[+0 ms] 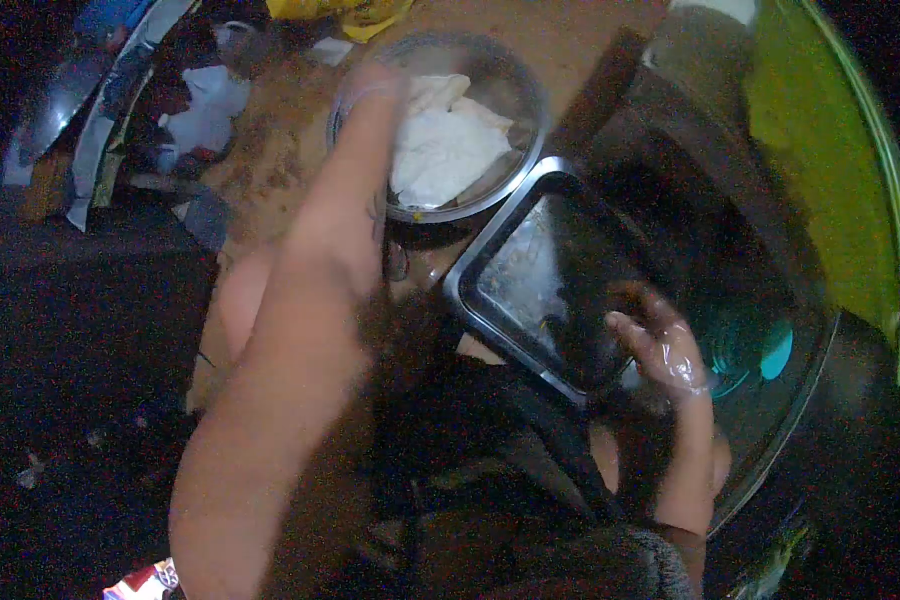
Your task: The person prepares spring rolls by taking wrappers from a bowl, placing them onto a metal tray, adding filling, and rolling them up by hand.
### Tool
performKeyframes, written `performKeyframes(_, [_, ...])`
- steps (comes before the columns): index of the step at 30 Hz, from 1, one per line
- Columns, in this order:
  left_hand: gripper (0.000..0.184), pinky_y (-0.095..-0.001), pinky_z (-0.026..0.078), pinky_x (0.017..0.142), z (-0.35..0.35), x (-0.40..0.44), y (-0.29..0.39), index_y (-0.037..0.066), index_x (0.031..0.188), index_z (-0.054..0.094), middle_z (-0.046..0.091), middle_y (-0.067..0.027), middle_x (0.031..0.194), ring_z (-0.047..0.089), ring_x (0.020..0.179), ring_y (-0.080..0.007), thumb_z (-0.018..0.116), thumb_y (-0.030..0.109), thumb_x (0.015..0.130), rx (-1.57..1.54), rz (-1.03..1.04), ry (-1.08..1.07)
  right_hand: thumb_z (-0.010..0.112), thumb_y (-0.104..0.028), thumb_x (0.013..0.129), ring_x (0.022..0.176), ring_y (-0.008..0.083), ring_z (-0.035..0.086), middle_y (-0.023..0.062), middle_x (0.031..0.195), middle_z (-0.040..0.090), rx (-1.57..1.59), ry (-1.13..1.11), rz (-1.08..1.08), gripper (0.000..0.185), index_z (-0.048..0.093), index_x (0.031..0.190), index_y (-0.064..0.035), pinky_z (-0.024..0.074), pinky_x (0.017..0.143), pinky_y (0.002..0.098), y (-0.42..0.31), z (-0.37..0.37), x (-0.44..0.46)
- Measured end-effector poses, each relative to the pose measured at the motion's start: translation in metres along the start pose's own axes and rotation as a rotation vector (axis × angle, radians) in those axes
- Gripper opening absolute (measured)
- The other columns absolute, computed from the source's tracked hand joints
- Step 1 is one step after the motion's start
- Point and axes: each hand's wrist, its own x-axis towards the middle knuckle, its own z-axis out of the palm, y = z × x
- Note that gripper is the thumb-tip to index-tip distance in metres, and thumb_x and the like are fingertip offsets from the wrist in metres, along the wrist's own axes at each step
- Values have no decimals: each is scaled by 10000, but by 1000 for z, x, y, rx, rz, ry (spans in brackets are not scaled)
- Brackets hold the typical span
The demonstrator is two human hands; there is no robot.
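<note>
My left hand (pixel 375 90) reaches far forward to the left side of a round metal bowl (pixel 532 140). It is blurred, and its fingers cannot be made out. Inside the bowl lies a white, lumpy mass (pixel 450 145) with pale yellowish edges; its kind is unclear. Nearer to me and to the right, a rectangular metal tray (pixel 510 350) sits close against the bowl, with small bits on its shiny bottom. My right hand (pixel 665 350), wet and glistening, hovers at the tray's right side, thumb and fingers apart, seemingly with nothing in them.
A dark wide basin or tub (pixel 810 400) lies at the right, with a teal object (pixel 775 350) in it. Green sheeting (pixel 810 130) stands behind it. White scraps (pixel 205 105) and bags lie at the far left on brown ground (pixel 270 150). A yellow bag (pixel 355 15) is at the top.
</note>
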Motion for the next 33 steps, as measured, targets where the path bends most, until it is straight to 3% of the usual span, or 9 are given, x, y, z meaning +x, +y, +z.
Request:
performKeyframes(3, [569,-382,386,1002,70,19,-39,38,1207,561,497,-181,1296,501,1179,-311,643,353,740,19,155,-213,673,-227,822,1039,219,558,118,1138,595,-93,-69,-81,415,550,1178,-53,435,896,324,-9,-5,27])
performKeyframes(6, [384,-414,476,858,75,-45,-36,41,1030,642,636,-178,1063,610,988,-304,628,343,793,420,282,-212,668,-227,821,1022,237,570,138,1114,597,-218,-79,-248,416,546,1164,-28,446,881,328,4,-4,40])
performKeyframes(10, [445,-420,467,869,88,-37,-36,37,1077,617,622,-182,1088,601,995,-319,628,366,776,-4,67,-184,654,-216,831,984,217,578,127,1087,607,-257,-70,-304,398,544,1158,-16,453,863,320,25,-5,51])
performKeyframes(12, [489,-416,441,920,63,-39,-31,40,1145,594,585,-194,1162,570,1072,-326,526,395,816,395,362,-359,651,-213,835,971,198,576,114,1081,612,-175,-135,-224,388,549,1157,-22,454,857,315,30,-4,56])
performKeyframes(18, [383,-422,456,876,24,-61,-21,59,978,658,620,-198,1066,600,970,-355,525,378,812,160,383,-300,652,-253,838,930,161,579,82,1028,626,11,-179,62,377,572,1134,-32,467,800,285,39,3,78])
performKeyframes(25, [446,-385,469,833,-16,-78,17,56,1096,594,643,-162,1035,616,945,-297,584,417,834,31,552,-204,646,-350,844,780,134,593,66,964,624,452,-137,145,479,533,1166,-14,487,748,294,42,16,88])
performKeyframes(30, [303,-280,483,778,-66,-123,67,51,1047,603,654,-32,950,610,814,-128,620,294,866,-259,683,-294,630,-482,815,989,226,541,145,1197,523,792,-314,202,750,343,1346,-36,501,808,424,76,33,99])
performKeyframes(31, [221,-263,489,739,-61,-120,69,55,1012,595,633,-9,897,599,789,-105,609,230,877,-691,617,-577,625,-518,805,1049,251,524,165,1244,492,877,-315,244,812,302,1375,-39,500,824,454,72,34,93])
performKeyframes(33, [186,-260,489,724,-74,-140,90,66,989,581,616,-3,858,590,770,-102,598,217,881,-826,671,-607,570,-604,787,1156,299,452,192,1307,428,1074,-341,312,886,260,1396,-41,486,854,487,72,32,90])
